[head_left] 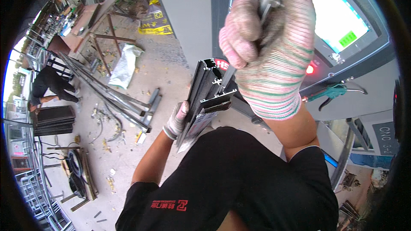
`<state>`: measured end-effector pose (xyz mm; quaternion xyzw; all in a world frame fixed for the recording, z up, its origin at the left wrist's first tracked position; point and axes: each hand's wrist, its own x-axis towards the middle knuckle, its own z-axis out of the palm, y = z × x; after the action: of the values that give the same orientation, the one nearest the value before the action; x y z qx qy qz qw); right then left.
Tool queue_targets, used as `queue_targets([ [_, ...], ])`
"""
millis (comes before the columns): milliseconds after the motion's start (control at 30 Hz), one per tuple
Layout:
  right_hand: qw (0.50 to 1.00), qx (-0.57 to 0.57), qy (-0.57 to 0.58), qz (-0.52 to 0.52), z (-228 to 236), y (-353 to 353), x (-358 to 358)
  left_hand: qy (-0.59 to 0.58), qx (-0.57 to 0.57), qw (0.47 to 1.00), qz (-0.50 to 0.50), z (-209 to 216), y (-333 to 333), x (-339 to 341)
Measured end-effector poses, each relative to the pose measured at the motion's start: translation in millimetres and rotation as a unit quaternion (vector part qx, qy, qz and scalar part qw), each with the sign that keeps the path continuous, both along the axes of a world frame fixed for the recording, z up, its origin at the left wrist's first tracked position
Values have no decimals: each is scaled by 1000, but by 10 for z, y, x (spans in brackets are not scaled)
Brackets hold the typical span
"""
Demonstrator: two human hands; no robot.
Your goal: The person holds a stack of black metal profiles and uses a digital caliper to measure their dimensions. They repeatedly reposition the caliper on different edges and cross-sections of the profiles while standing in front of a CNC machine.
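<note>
1. Gripping a slim silver metal tool [267, 4] in the right hand [280, 51], raised nearest of all, with gloved fingers [245, 23] bent in close around it. Probably light, rigid and smooth; best kept by the thicker upper part rather than by the thin blade.
2. Reaching down from there with the blade to the cut end of a black hollow profile [200, 83]; too unclear to tell whether touching or just short.
3. Holding the profile at a slant in front of the black shirt [227, 167], to the left of the right forearm, with the open end turned up and away from the body.
4. Clasping its left side with the gloved left hand [175, 122], closed onto the long body as far as can be seen, with the thumb in sight and the rest mostly hidden.
5. Likely stiff and fairly light for its bulk, judging by the thin walls; perhaps slick along the dark faces and sharp at the cut edges. Best taken around the long body, clear of the open end.
6. Past the right hand, note a lit screen [338, 13] and a teal air gun [334, 92].
7. Farther left, see long metal bars [107, 87] and, beyond, a bending person [51, 83] in dark clothes.
</note>
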<state>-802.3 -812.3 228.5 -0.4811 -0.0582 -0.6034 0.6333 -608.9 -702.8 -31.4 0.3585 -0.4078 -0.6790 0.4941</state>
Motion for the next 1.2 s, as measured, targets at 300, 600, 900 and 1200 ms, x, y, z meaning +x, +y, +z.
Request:
queue_targets([
  [300,994,0,52,-97,95,384,648,33,-34,999,23,32,-393,157],
  [600,990,21,142,13,58,447,862,70,-50,995,43,28,-676,229],
  [900,945,-230,185,-140,-190,973,726,66,-65,996,-9,91,-501,-53],
  [1200,915,-326,216,-97,-712,1388,962,101,-75,991,-34,243,-447,-527],
])
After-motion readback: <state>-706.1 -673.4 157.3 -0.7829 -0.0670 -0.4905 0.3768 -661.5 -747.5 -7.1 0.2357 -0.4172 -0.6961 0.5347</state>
